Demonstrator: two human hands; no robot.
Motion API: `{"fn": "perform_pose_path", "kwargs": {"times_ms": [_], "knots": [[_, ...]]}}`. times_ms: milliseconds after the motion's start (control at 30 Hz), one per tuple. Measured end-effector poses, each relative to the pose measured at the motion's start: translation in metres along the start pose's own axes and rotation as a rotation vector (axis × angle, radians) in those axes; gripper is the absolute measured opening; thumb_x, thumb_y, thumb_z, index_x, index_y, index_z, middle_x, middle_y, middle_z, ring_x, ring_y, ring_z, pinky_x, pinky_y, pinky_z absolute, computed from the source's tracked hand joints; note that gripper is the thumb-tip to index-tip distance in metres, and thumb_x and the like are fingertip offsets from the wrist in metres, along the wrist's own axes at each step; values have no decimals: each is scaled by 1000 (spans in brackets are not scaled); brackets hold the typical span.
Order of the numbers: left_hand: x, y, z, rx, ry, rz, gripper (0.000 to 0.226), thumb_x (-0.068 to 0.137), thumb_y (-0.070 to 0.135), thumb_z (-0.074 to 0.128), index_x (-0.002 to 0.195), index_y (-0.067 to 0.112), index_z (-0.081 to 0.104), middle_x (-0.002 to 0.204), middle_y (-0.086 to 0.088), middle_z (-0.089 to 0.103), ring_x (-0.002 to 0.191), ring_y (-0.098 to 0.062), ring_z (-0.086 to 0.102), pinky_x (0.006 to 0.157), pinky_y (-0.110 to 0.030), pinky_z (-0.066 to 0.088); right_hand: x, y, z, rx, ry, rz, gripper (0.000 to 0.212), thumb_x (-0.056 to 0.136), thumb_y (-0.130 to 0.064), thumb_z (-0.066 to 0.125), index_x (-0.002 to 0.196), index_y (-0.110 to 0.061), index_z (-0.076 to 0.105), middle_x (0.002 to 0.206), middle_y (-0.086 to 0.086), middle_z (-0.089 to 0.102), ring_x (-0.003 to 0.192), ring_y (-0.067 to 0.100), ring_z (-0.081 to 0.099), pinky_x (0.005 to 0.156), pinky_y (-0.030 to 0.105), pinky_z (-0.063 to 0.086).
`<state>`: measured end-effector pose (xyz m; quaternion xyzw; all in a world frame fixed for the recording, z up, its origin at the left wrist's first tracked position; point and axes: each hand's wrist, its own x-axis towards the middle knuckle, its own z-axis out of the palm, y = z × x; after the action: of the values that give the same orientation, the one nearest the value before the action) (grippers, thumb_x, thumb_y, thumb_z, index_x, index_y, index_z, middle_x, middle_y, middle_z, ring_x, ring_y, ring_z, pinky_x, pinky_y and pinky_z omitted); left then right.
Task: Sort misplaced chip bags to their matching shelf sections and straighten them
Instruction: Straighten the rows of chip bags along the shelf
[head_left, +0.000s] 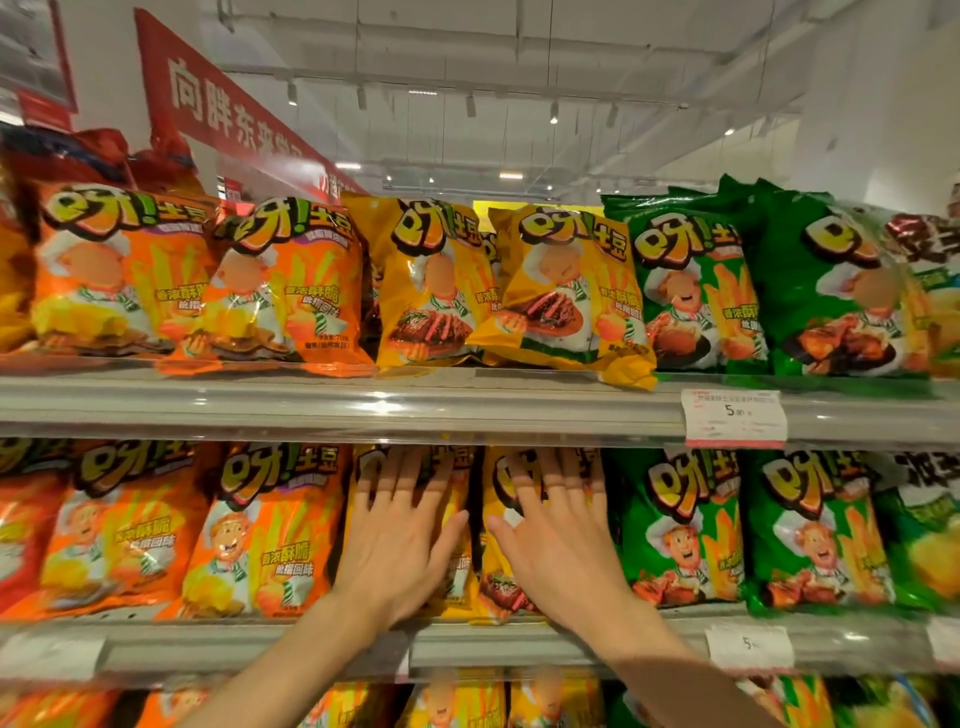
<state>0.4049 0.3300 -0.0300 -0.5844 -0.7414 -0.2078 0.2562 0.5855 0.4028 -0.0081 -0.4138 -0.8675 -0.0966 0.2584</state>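
Glossy yellow bags (467, 561) under flat hands

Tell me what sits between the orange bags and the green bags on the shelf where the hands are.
Head view: two yellow bags, side by side, with the left hand and right hand pressed flat on them.

- chip bags (280, 535): glossy, crinkled plastic film;
- shelf (311, 400) front edge: smooth grey metal behind a clear, shiny plastic strip;
- price tag (734, 417): matt paper

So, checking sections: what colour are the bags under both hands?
Yellow bags, between orange and green sections; the head view shows it.
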Motion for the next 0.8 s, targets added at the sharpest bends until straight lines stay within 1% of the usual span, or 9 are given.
{"fn": "perform_pose_path", "kwargs": {"times_ms": [67, 133, 233, 300, 500, 600, 667, 733, 800], "knots": [[-1, -4, 6, 17, -8, 18, 64, 101, 60, 21, 149, 24, 42, 154, -12, 40, 148, -29, 25, 117, -53, 12, 3, -7, 10, -2, -30, 33, 63, 98, -62, 28, 136, -20, 55, 126, 15, 65, 127, 37, 53, 109, 65, 26], [-1, -7, 9, 28, -12, 20, 64, 101, 60, 21, 151, 24, 38, 156, -12, 37, 150, -27, 19, 118, -55, 12, 3, -8, 15, -21, -13, 38, 65, 98, -62, 27, 137, -19, 56, 129, 16, 63, 131, 37, 50, 112, 68, 19], [-2, -6, 11, 30, -13, 10, 64, 101, 60, 20, 151, 24, 38, 156, -13, 37, 150, -28, 20, 117, -58, 18, 1, -11, 16, -50, -7, 27, 68, 98, -62, 25, 145, -19, 48, 138, 17, 57, 137, 38, 42, 113, 70, 15], [-2, -6, 11, 31, -11, 6, 64, 101, 60, 20, 151, 23, 38, 156, -13, 37, 150, -28, 20, 116, -59, 19, 2, -12, 19, -40, -3, 35, 68, 99, -63, 21, 146, -21, 47, 138, 17, 57, 138, 38, 42, 112, 70, 16], [-3, -9, 11, 14, -21, 14, 63, 102, 59, 21, 152, 24, 35, 158, -12, 33, 152, -28, 13, 117, -59, 17, 3, -11, 23, -13, 14, 48, 63, 100, -60, 22, 141, -21, 50, 133, 14, 60, 133, 36, 47, 111, 68, 23], [-4, -13, 10, -18, -20, 32, 62, 102, 58, 20, 152, 25, 36, 158, -11, 33, 152, -25, 9, 119, -57, 10, 2, -6, 23, 69, 35, 38, 65, 100, -62, 17, 139, -21, 49, 138, 9, 55, 138, 31, 40, 115, 61, 20], [-4, -16, 8, -67, -2, 38, 61, 102, 58, 21, 149, 25, 40, 157, -9, 36, 152, -24, 12, 119, -54, 8, 0, -2, 19, 130, 54, 43, 66, 100, -61, 17, 139, -18, 46, 139, 8, 51, 136, 29, 37, 118, 54, 18], [-4, -15, 2, -117, 26, 34, 60, 102, 58, 22, 146, 24, 44, 151, -9, 44, 148, -26, 23, 119, -50, 10, -5, 5, 12, 177, 95, 67, 67, 99, -61, 19, 140, -14, 43, 136, 9, 50, 131, 29, 39, 117, 49, 22], [-2, -8, -3, -150, 52, 29, 58, 100, 56, 26, 141, 21, 48, 138, -14, 54, 134, -32, 42, 112, -49, 25, -13, 16, 2, 225, 152, 98, 64, 99, -59, 27, 142, -13, 40, 138, 11, 44, 132, 29, 37, 115, 44, 28]]}}
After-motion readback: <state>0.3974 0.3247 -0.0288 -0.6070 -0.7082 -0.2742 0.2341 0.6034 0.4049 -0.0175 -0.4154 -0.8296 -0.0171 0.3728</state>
